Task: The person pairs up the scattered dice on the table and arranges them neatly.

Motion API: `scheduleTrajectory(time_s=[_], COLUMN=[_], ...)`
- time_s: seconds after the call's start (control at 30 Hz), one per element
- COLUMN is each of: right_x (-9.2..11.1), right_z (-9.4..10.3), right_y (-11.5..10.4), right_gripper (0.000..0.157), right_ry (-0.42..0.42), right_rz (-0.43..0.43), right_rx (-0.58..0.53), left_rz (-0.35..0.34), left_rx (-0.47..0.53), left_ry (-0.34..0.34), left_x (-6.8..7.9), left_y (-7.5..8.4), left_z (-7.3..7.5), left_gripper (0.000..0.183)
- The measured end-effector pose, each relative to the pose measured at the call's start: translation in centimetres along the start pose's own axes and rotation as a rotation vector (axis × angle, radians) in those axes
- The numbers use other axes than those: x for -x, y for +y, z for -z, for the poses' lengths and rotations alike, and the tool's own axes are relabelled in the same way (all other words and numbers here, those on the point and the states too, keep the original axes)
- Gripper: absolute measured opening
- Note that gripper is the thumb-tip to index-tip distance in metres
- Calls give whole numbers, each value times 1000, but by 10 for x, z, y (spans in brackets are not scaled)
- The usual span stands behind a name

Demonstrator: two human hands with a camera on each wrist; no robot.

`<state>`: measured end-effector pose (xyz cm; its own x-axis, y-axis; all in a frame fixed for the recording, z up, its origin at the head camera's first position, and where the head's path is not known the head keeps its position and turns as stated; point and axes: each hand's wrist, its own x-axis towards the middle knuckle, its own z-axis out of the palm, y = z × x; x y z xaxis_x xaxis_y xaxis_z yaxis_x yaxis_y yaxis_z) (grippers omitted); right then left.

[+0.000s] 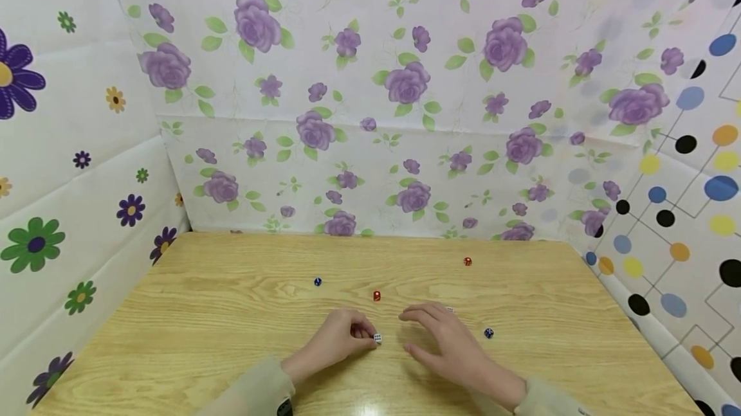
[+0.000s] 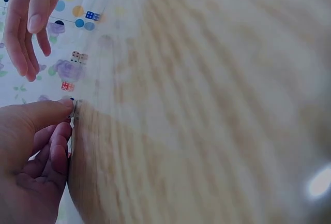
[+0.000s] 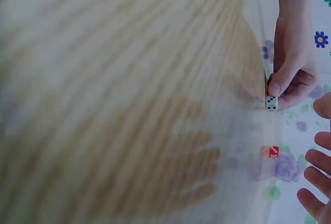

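On the wooden table, my left hand [image 1: 341, 337] pinches a white die [image 1: 377, 338] with dark pips between thumb and fingers. The die's pips also face the right wrist view, just beyond the left thumb. My right hand [image 1: 450, 345] is held to the right of that die, fingers spread and gently bent, holding nothing. Behind its knuckles a second white die [image 1: 449, 309] is partly hidden. To the right of this hand lies a blue die [image 1: 489, 333]. A red die [image 1: 377, 296] sits beyond the gap between both hands.
Farther left on the table [image 1: 220, 313] is another blue die [image 1: 318, 281]. Another red die [image 1: 467, 262] lies toward the back right. A flowered cloth [image 1: 359, 165] hangs along the back edge, with patterned cloths at both sides.
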<state>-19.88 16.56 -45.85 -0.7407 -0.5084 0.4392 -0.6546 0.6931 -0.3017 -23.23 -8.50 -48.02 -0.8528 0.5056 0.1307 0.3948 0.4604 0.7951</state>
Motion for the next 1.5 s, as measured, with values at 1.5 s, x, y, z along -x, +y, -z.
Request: scheduleTrajectory(time_s=[1.5], right_x=[7], right_z=[-23], right_y=[-29], right_gripper=[14], right_ry=[-197], right_rz=[-265], right_rx=[-260], left_rz=[-51], left_rx=[51], left_ry=[-41], left_x=[34], left_y=[15], left_z=[-14], left_gripper=[11])
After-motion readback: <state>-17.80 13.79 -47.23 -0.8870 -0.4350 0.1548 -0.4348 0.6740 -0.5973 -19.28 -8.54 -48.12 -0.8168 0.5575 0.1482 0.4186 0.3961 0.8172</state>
